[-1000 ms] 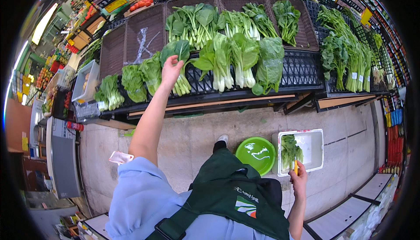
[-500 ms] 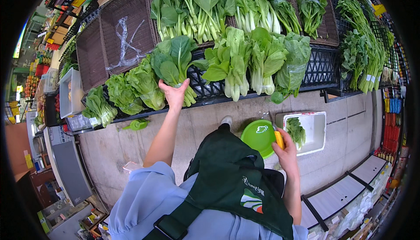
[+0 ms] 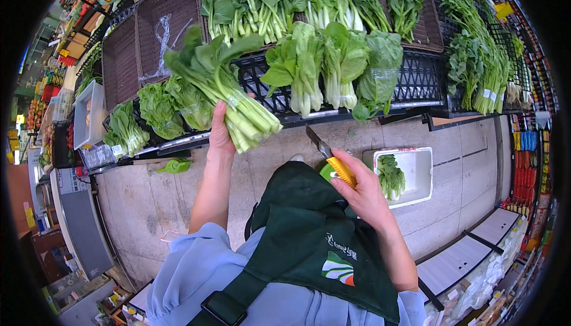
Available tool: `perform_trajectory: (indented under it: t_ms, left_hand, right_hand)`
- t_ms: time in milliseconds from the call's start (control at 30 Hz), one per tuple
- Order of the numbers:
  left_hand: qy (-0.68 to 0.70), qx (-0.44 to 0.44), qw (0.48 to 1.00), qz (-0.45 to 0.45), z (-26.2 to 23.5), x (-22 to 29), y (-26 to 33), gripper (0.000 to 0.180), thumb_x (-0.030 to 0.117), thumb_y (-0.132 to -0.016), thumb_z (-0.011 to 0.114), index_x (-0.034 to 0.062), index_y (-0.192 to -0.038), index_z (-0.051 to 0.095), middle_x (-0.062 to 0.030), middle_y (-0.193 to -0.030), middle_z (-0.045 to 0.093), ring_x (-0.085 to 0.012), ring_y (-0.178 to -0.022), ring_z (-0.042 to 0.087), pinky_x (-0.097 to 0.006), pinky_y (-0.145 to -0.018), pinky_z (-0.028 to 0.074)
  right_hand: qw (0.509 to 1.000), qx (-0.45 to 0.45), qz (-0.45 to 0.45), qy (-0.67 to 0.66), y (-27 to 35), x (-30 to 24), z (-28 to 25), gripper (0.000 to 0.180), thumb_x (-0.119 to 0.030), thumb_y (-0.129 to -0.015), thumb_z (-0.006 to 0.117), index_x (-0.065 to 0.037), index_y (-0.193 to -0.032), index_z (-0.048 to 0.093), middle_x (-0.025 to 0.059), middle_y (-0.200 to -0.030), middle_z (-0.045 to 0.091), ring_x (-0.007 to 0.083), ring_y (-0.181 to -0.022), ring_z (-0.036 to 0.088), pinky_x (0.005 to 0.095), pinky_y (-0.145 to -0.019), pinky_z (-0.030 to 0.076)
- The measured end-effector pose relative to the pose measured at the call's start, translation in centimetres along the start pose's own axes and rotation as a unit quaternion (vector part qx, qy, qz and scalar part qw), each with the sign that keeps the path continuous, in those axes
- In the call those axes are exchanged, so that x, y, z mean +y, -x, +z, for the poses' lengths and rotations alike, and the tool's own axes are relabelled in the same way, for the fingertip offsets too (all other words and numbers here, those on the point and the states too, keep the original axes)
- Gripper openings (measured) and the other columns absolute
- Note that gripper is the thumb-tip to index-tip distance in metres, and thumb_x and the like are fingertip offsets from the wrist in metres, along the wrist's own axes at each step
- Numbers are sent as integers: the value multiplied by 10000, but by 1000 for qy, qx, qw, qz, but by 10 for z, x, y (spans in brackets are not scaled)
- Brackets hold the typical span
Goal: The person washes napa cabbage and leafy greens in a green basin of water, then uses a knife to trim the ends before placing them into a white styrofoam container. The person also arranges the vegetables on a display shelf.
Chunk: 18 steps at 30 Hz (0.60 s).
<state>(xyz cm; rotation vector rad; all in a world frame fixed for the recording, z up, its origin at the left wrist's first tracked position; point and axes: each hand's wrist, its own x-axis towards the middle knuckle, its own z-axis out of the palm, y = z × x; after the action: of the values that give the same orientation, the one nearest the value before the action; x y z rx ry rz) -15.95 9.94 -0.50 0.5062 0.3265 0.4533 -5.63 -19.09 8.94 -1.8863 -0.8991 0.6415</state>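
Note:
My left hand (image 3: pixel 222 128) is closed around a bundle of leafy greens (image 3: pixel 229 97), raised off the stand. Its leaves lean up and left, and the cut stem ends face down and right; a clear band wraps the stems. In my right hand (image 3: pixel 361 186) is a yellow utility knife (image 3: pixel 341 170), its dark blade (image 3: pixel 317 140) out and pointing at the stem ends without touching them. Lettuce heads (image 3: pixel 193 103) lie left of the bundle. To the right, pale-stemmed lettuce bunches (image 3: pixel 306 70) rest along the black crate edge.
Brown wicker trays (image 3: pixel 121 67) hold greens along the back. Black crates (image 3: pixel 416 82) form the stand's front. On the floor sit a white foam box (image 3: pixel 423 174) with a leafy bunch inside, and a green basin (image 3: pixel 328 172) mostly hidden behind my right hand. A green plastic object (image 3: pixel 174 166) lies left.
My left hand has lifted the bundle off the stand and tilted its stem ends rightward. My right hand has brought the knife up and left, toward the stems.

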Motion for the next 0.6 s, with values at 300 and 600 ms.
perform_trajectory:
  t_ms: [300,600]
  left_hand:
    - [172,-259,941,-137,86,-97,46,957,697,-708,508,-4,-1324,296,-157,-1284,428,-328,-1144,468,-486,-897,455]
    - [112,-229,930,-263,116,-151,68,975,733,-611,588,-38,-1191,452,-222,-1085,559,-308,-991,575,-416,-836,500]
  right_hand:
    - [987,54,-88,127,69,-29,-32,421,-150,-764,657,-156,-1171,548,83,-784,516,268,-676,574,346,-595,470]
    - [976,111,-19,184,128,-14,-46,389,-183,-771,649,-176,-1150,561,70,-774,509,254,-639,576,341,-563,477]
